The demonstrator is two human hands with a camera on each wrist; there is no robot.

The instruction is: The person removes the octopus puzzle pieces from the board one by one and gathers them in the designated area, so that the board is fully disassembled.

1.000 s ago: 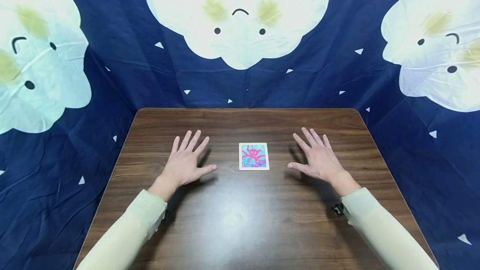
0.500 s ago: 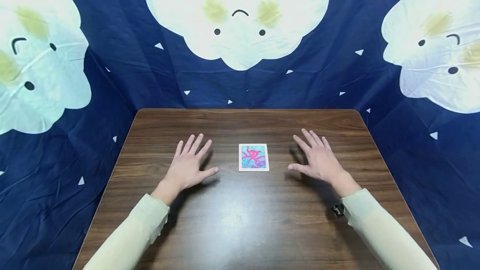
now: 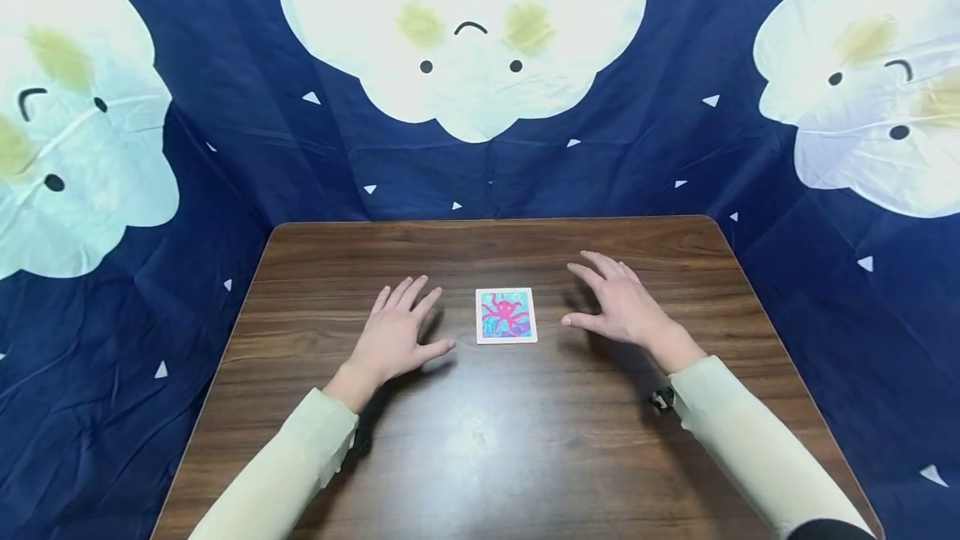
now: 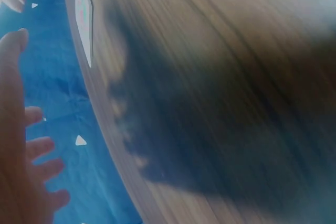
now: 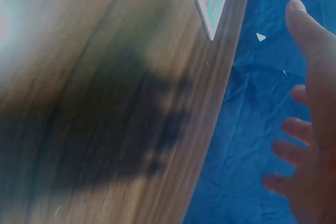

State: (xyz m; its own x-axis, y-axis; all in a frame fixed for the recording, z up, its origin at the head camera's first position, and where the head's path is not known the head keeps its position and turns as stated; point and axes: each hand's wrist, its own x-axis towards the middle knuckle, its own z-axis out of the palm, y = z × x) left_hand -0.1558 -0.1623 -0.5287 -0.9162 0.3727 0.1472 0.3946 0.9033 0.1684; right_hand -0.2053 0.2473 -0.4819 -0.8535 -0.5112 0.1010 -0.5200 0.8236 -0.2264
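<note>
Look first to the octopus card (image 3: 506, 316), lying flat and face up on the brown table (image 3: 480, 407), in the space between the left hand (image 3: 393, 340) and the right hand (image 3: 618, 302), touched by neither. From the left fingers, lies to the right, just past the thumb tip; from the right fingers, lies to the left, again on the thumb side. Looks close to square, so offers no clear long axis. Call neither hand plainly nearer, with gaps so even. Holding nothing in either: left fingers loosely straight and spread, thumb out toward the card; right fingers relaxed and slightly bent, thumb pointing inward. Judge sideways closing, plus some lowering, as the need for any touch. From the head view, take in the whole print, pink on turquoise, but little sense of height. From the wrists, find the card foreshortened to a thin, pale-rimmed slab, and each shadow (image 4: 168, 108) apart from the fingers, hence both hands raised off the wood. In the left wrist view alone, catch part of the opposite hand at the upper corner. Rather hazy there, so perhaps best left unjudged as to exact height.
</note>
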